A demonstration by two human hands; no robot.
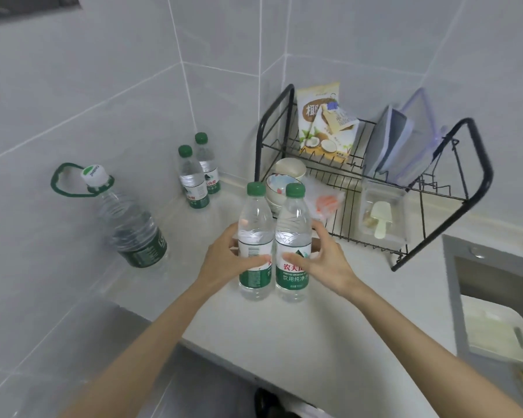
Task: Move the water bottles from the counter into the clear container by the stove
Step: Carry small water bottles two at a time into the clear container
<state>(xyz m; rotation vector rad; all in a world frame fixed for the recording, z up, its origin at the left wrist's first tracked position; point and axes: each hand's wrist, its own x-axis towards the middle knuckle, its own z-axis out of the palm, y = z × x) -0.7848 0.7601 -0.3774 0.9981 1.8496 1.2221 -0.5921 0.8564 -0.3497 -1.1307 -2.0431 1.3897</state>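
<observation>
Two small water bottles with green caps stand side by side at the middle of the white counter (284, 342). My left hand (224, 260) grips the left bottle (254, 224), thumb across its label. My right hand (323, 260) grips the right bottle (293, 227), thumb on the red and green label. Two more small bottles, one (193, 179) in front of the other (207, 164), stand in the back corner by the tiled wall. A large jug (127, 218) with a green carry handle stands at the left. No clear container by a stove shows in this view.
A black wire dish rack (435, 188) stands at the back right, holding a snack bag (323, 122), bowls (287, 176) and lidded plastic boxes (405, 140). A sink (495, 282) with a white tray lies at the right. A steel surface (133, 342) lies at lower left.
</observation>
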